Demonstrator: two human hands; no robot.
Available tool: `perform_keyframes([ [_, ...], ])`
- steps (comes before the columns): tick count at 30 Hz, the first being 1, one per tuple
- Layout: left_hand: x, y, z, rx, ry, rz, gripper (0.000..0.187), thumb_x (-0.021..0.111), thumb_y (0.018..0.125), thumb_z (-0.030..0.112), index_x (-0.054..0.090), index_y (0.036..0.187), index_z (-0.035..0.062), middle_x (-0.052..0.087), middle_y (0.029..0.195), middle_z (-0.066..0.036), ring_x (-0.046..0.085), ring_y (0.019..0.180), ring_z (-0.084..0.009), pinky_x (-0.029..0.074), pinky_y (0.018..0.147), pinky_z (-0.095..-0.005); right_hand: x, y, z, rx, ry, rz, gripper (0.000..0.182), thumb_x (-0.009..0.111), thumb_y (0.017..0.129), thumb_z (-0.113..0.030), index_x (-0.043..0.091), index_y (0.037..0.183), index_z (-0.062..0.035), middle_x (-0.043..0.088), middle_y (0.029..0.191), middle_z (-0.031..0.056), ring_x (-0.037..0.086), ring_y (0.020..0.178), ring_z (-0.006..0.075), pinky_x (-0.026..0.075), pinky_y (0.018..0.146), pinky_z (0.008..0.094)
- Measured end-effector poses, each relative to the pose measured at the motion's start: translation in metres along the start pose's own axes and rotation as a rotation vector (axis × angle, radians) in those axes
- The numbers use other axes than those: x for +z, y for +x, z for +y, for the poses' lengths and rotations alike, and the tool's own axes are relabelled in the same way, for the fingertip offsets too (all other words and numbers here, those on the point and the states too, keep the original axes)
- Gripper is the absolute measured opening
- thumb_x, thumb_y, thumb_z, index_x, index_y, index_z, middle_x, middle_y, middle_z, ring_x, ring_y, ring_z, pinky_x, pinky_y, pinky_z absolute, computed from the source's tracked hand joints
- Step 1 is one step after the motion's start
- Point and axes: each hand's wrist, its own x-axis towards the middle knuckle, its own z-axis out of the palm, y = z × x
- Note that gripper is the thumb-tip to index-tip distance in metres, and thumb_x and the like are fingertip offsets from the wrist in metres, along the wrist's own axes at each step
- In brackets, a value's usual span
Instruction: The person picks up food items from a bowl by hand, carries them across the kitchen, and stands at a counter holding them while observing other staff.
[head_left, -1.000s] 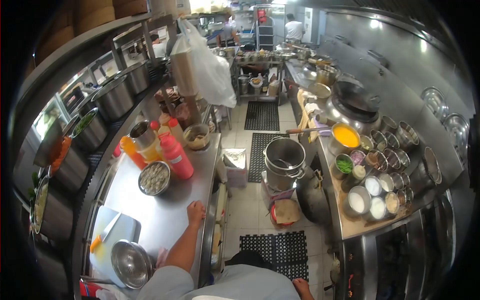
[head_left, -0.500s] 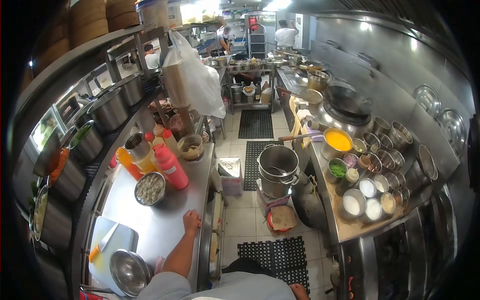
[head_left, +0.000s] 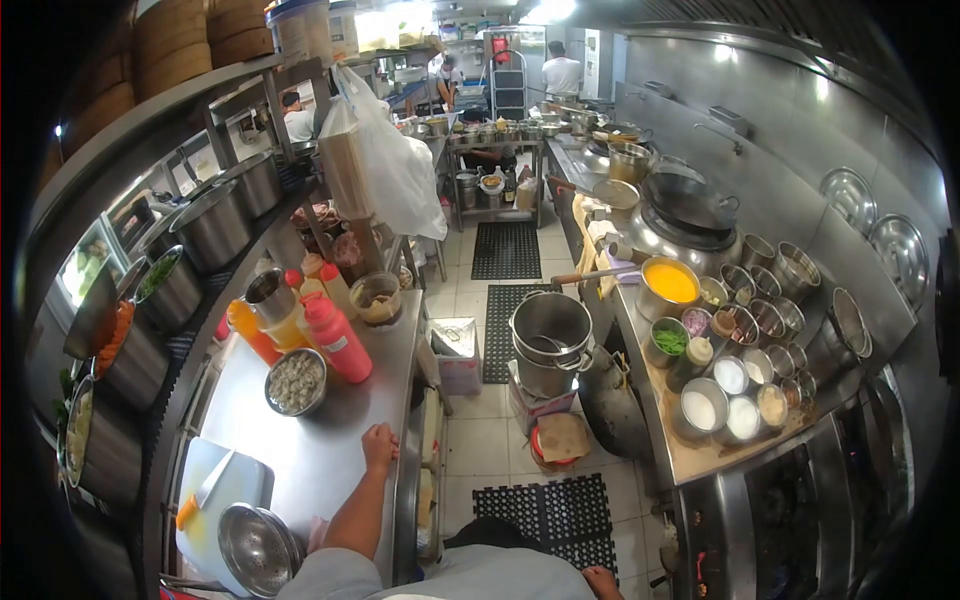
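My left hand (head_left: 380, 447) is curled into a fist and rests near the right edge of the steel table (head_left: 335, 475); nothing shows in it. Only part of my right hand (head_left: 602, 583) appears at the bottom, beside my body, its fingers mostly hidden. On the table, a metal bowl of greyish food pieces (head_left: 296, 382) stands beyond the fist, beside a pink squeeze bottle (head_left: 337, 340). Nearer me, a knife with an orange handle (head_left: 205, 490) lies on a white cutting board (head_left: 235, 472). Stacked metal bowls (head_left: 258, 545) overlap the board's corner.
A large pot (head_left: 552, 340) stands in the aisle beside a wok (head_left: 612, 405). On the right counter are containers of seasonings and a pot of orange liquid (head_left: 669, 284). Black rubber mats (head_left: 550, 520) lie on the floor. Other people stand at the far end.
The whole view has shifted very slightly. A person at the far back has lowered an arm. My left hand stays in a fist on the table.
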Motion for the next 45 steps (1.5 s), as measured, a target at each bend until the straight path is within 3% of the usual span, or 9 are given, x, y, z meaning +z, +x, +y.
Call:
perform_keyframes([
  [3,0.000,-0.001,0.002,-0.003,0.008,0.005,0.026,0.048,0.085,0.022,0.049,0.066,0.0031,0.051,0.054,-0.006,0.044,0.035,-0.0119,0.038,0.034,-0.0252,0.000,-0.022,-0.006,0.016,0.031,-0.040,0.064,0.043,0.085,-0.054,0.043,0.131,-0.0092,0.044,0.132,0.0130,0.041,0.120,0.0299,0.035,0.095,0.0424],
  [12,0.001,0.001,-0.001,-0.004,0.022,0.005,0.028,0.048,0.086,0.024,0.049,0.067,0.0030,0.051,0.055,-0.006,0.046,0.036,-0.0127,0.038,0.034,-0.0249,0.006,0.071,0.042,0.111,0.156,0.156,0.016,0.061,0.076,-0.016,0.066,0.084,-0.0031,0.059,0.069,0.0021,0.052,0.059,0.0104,0.044,0.055,0.0252],
  [16,0.001,0.002,-0.003,0.005,0.020,0.013,0.029,0.048,0.086,0.026,0.049,0.068,0.0033,0.051,0.055,-0.006,0.046,0.036,-0.0131,0.037,0.033,-0.0251,0.006,0.067,0.040,0.069,0.066,0.175,0.015,0.058,0.076,-0.016,0.065,0.081,-0.0035,0.061,0.067,0.0043,0.055,0.056,0.0118,0.044,0.054,0.0261],
  [20,0.002,0.001,-0.001,-0.006,0.002,-0.004,0.028,0.047,0.086,0.026,0.048,0.068,0.0043,0.050,0.054,-0.005,0.044,0.034,-0.0132,0.036,0.031,-0.0253,0.003,0.125,0.076,-0.007,0.115,0.060,0.016,0.058,0.077,-0.017,0.065,0.081,-0.0032,0.061,0.066,0.0032,0.054,0.057,0.0116,0.044,0.054,0.0256],
  [27,0.003,0.003,-0.003,0.022,0.007,-0.016,0.027,0.047,0.086,0.025,0.047,0.067,0.0045,0.050,0.054,-0.006,0.043,0.033,-0.0132,0.036,0.031,-0.0252,0.003,0.088,0.061,-0.062,0.199,0.074,0.016,0.061,0.079,-0.019,0.065,0.083,-0.0047,0.060,0.067,0.0024,0.054,0.057,0.0114,0.043,0.051,0.0264],
  [30,0.005,0.001,0.001,0.030,0.013,-0.019,0.027,0.046,0.086,0.024,0.047,0.067,0.0041,0.050,0.053,-0.006,0.043,0.033,-0.0131,0.036,0.031,-0.0252,0.003,0.082,0.054,-0.127,0.065,0.116,0.015,0.060,0.080,-0.018,0.064,0.084,-0.0038,0.060,0.068,0.0036,0.054,0.058,0.0120,0.044,0.053,0.0264],
  [33,0.005,0.001,0.001,0.025,0.027,-0.024,0.027,0.045,0.086,0.023,0.047,0.067,0.0036,0.050,0.053,-0.006,0.043,0.033,-0.0130,0.036,0.031,-0.0251,0.005,0.071,0.043,0.044,0.038,0.094,0.015,0.060,0.080,-0.018,0.064,0.083,-0.0034,0.061,0.069,0.0042,0.054,0.059,0.0122,0.044,0.055,0.0261],
  [35,0.004,0.001,0.000,0.029,0.037,-0.025,0.027,0.045,0.085,0.023,0.047,0.068,0.0034,0.050,0.053,-0.006,0.043,0.033,-0.0130,0.036,0.031,-0.0251,0.012,0.085,0.059,-0.064,0.210,0.077,0.017,0.060,0.081,-0.019,0.064,0.084,-0.0036,0.062,0.070,0.0045,0.054,0.059,0.0121,0.043,0.056,0.0257],
  [45,0.004,0.004,-0.005,0.044,0.028,-0.024,0.026,0.044,0.086,0.023,0.048,0.070,0.0028,0.050,0.054,-0.007,0.044,0.034,-0.0128,0.036,0.031,-0.0253,0.009,0.073,0.061,-0.128,0.071,0.097,0.024,0.058,0.081,-0.026,0.065,0.088,-0.0047,0.065,0.074,0.0045,0.059,0.060,0.0127,0.047,0.054,0.0272],
])
